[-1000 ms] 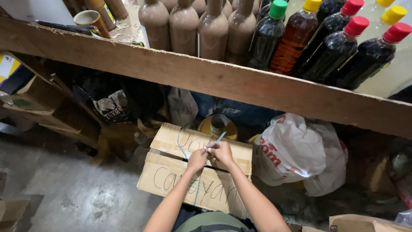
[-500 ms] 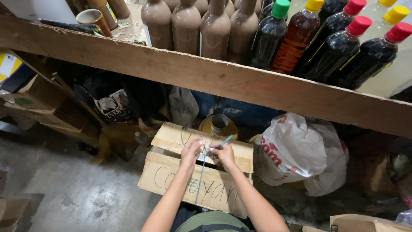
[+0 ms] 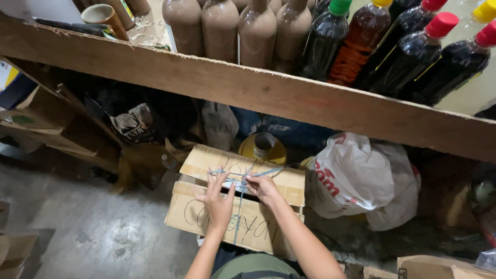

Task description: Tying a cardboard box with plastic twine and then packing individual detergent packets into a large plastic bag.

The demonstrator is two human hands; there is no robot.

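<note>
In the head view, a cardboard box (image 3: 235, 206) is sitting low in the centre of the frame on the concrete floor (image 3: 93, 232), its two top flaps folded shut and bearing handwriting. A thin blue string (image 3: 238, 214) is running across the flaps and down the front of the box, its strands crossing near the middle of the lid. The left hand (image 3: 219, 199) is lying flat on the front flap with fingers spread, not clenched, its fingertips touching the string where the strands meet. The right hand (image 3: 263, 188) is pinching the string at the crossing point between thumb and fingertips, just beside the left hand. Both forearms are reaching up from the bottom centre of the frame.

Just behind the box, a yellow round lid with a small jar (image 3: 263, 147) is standing. To the right of the box, a white plastic bag (image 3: 356, 178) is bulging against it. A thick wooden shelf (image 3: 248, 88) is slanting across the upper half of the frame. On it, brown bottles (image 3: 219, 28) are standing in the upper centre, and dark bottles with coloured caps (image 3: 413, 51) are filling the upper right. Loose cardboard pieces (image 3: 46, 119) are leaning under the shelf at the left.
</note>
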